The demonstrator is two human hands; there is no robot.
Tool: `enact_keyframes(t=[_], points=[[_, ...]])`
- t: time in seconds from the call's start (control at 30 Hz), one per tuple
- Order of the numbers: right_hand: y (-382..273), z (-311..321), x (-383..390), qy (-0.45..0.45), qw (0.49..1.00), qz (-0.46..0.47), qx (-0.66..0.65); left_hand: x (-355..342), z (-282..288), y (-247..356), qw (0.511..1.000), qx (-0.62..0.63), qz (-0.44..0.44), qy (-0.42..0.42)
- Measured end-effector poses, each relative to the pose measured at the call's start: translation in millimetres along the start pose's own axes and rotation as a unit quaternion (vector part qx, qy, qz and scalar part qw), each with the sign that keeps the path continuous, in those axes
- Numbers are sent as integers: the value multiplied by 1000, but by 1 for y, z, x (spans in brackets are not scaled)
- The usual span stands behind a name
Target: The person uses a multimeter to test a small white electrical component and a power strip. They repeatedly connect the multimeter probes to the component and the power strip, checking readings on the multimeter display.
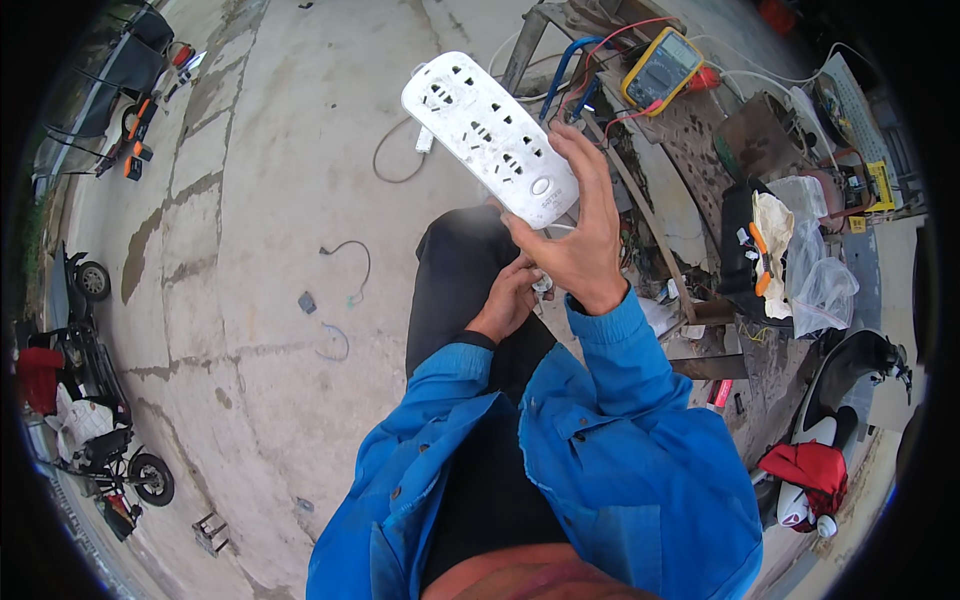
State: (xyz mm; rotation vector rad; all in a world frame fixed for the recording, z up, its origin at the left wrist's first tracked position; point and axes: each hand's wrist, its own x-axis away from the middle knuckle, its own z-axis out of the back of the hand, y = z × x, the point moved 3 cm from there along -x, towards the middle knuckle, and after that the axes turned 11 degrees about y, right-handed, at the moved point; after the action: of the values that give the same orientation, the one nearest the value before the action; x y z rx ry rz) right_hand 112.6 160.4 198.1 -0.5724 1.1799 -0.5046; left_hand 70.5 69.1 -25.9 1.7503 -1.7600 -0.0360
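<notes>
My right hand (583, 225) grips the lower end of a white power strip (490, 140), thumb on one edge and fingers on the other. Its face, with rows of sockets and an oval switch, is turned up and smudged with dirt. Lower down, over my dark trousers, my left hand (508, 297) is closed, its fingertips at a small whitish piece (543, 284) whose kind I cannot make out. A white plug (424, 141) on a grey cord hangs beside the strip's left edge.
At the right, a cluttered bench carries a yellow multimeter (663, 70) with red leads, orange-handled pliers (762, 258) and plastic bags (825, 295). Short wire pieces (366, 268) lie on the concrete floor (270, 200). Motorbikes (100, 440) stand far left, a scooter (835, 420) at right.
</notes>
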Motion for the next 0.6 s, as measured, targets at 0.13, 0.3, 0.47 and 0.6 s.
enact_keyframes(t=[0.13, 0.3, 0.47, 0.6], points=[[0, 1, 0, -2, 1000, 6, 2, 0, -2, 0, 1000, -1, -11, 2], [0, 0, 1, -8, 1000, 3, -3, 0, -1, 0, 1000, 2, -9, -4], [-2, 1, -2, -12, 1000, 23, 0, -2, 1, 0, 1000, -12, -13, -23], [2, 2, -7, -128, 991, 34, -35, -2, -2, 0, 999, -20, -27, -20]])
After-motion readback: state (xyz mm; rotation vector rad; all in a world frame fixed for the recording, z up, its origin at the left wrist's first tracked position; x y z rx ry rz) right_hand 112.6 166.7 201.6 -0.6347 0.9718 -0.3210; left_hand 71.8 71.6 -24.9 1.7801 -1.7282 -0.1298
